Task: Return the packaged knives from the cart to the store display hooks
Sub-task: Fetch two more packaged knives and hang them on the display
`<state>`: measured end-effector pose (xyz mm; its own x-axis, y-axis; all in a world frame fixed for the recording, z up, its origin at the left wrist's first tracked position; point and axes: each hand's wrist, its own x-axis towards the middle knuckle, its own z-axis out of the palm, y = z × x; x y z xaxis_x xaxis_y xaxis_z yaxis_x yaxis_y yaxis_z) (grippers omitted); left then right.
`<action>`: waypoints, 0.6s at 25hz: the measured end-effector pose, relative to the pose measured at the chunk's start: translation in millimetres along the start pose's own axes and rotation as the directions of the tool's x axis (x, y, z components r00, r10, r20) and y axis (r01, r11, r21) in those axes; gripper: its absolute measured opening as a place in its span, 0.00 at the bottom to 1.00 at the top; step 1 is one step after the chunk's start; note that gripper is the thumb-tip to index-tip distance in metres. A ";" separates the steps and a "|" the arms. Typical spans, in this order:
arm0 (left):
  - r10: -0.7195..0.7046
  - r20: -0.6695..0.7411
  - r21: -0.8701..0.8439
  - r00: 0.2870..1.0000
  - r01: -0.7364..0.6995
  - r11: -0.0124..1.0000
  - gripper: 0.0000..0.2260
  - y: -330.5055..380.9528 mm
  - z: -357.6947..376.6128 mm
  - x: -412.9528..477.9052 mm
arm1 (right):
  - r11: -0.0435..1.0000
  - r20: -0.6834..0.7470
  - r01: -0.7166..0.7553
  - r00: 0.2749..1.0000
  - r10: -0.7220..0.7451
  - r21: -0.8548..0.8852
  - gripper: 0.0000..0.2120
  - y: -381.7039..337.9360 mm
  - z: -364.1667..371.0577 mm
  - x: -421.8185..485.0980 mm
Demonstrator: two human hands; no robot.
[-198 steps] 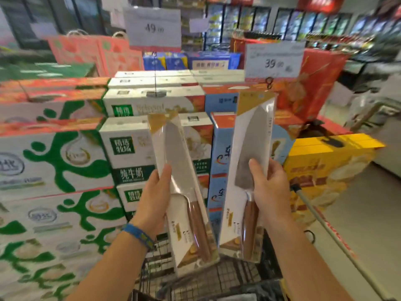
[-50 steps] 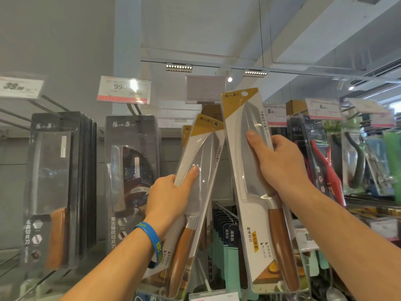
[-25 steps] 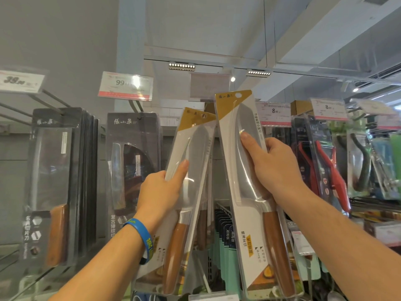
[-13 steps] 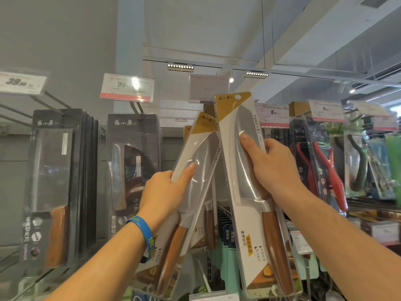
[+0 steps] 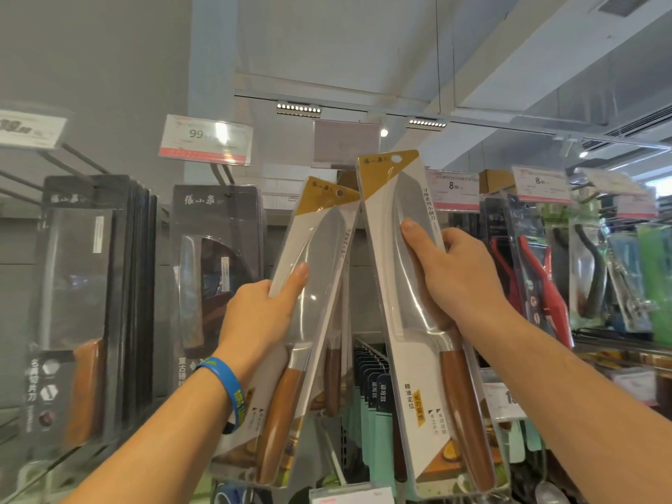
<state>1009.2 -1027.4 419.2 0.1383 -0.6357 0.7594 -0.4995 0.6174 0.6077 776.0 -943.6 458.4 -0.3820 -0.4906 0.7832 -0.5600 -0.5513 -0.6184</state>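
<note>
Neither knife was hung yet! Both were up at the display, tops leaning together below the price tag (image 5: 347, 143), with no hook visibly through either hole. The left hand (image 5: 262, 314) gripped the left pack (image 5: 320, 241) by its edge, thumb across the front. The right hand (image 5: 458, 285) was curled round the right pack (image 5: 389, 198), thumb on the blade. Two hangings to go.

Even, bright illumination from ceiling track lights (image 5: 299, 109). Glare washes the price tag (image 5: 206, 144) and clear knife packaging (image 5: 316, 285). Left edge blurred; wide-angle bending at margins.
</note>
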 end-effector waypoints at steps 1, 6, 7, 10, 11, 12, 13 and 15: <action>-0.002 0.004 -0.001 1.000 0.002 1.000 0.35 0.0 -1.7 0.5 | 1.000 0.004 0.005 1.000 -0.005 -0.002 0.21 -0.9 1.8 -0.4; 0.002 -0.006 0.007 1.000 -0.001 1.000 0.31 1.3 -4.5 -0.6 | 1.000 0.026 0.006 1.000 -0.006 0.014 0.21 -2.8 5.6 -1.2; 0.011 -0.017 0.031 1.000 -0.011 0.999 0.31 1.8 -5.8 0.5 | 1.000 0.029 0.006 1.000 -0.006 0.013 0.20 -2.9 5.6 -1.2; 0.011 -0.029 0.053 1.000 -0.009 0.999 0.31 1.5 -10.8 3.4 | 1.000 0.025 0.004 1.000 -0.005 0.011 0.20 -3.3 4.3 -1.2; -0.001 -0.018 0.029 1.000 0.002 1.000 0.31 1.7 -11.3 3.3 | 1.000 0.019 0.005 1.000 -0.005 0.012 0.20 -2.9 3.8 -0.8; -0.008 -0.011 0.018 1.000 0.008 1.000 0.31 2.5 -11.0 3.1 | 1.000 0.013 0.004 1.000 -0.004 0.013 0.20 -2.3 3.3 -0.6; -0.006 -0.013 0.023 1.000 0.006 1.000 0.31 3.5 -10.2 2.5 | 1.000 0.010 0.003 1.000 -0.003 0.014 0.20 -1.8 3.3 -0.6; 0.013 -0.034 0.049 0.999 -0.012 0.999 0.30 7.0 -8.7 0.7 | 1.000 0.004 0.002 1.000 -0.002 0.009 0.20 -0.9 3.6 0.2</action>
<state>1013.3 -1019.5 426.0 0.1606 -0.6112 0.7750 -0.5428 0.6012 0.5865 779.0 -945.6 458.9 -0.3781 -0.4918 0.7843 -0.5541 -0.5585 -0.6173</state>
